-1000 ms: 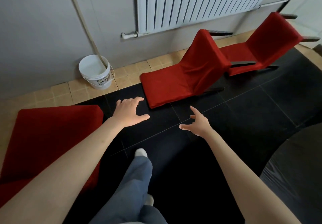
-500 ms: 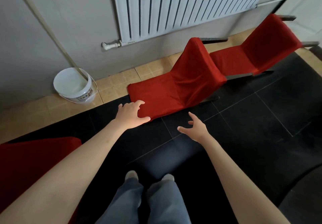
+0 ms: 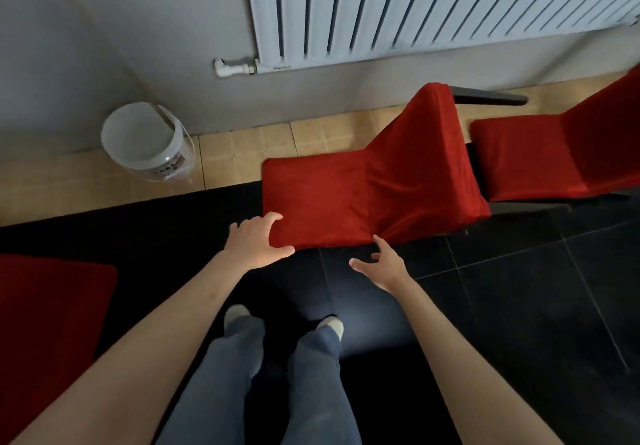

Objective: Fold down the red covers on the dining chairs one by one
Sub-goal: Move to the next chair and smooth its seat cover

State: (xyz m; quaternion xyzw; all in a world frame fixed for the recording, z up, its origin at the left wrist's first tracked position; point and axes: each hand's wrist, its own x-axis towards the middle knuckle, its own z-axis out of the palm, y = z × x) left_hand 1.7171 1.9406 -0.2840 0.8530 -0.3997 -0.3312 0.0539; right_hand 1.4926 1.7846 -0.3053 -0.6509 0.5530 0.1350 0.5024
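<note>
A dining chair with a red cover (image 3: 349, 202) lies tipped on the floor in front of me, its seat toward me and its back rising to the right. My left hand (image 3: 256, 242) is at the seat's near left corner, fingers spread over the edge, thumb along the front. My right hand (image 3: 382, 264) hovers open just in front of the seat's near edge, its index fingertip close to the fabric. A second red-covered chair (image 3: 554, 153) lies at the right. Another red cover (image 3: 45, 313) shows at the lower left.
A white bucket (image 3: 145, 143) stands by the grey wall at the left. A white radiator (image 3: 433, 4) hangs on the wall above the chairs. Dark chair legs (image 3: 491, 96) stick out behind the near chair. My legs and feet (image 3: 284, 351) stand on black floor tiles.
I have stepped closer to the middle chair. Both hands moved forward; the left now reaches the seat's near corner, the right is near its front edge.
</note>
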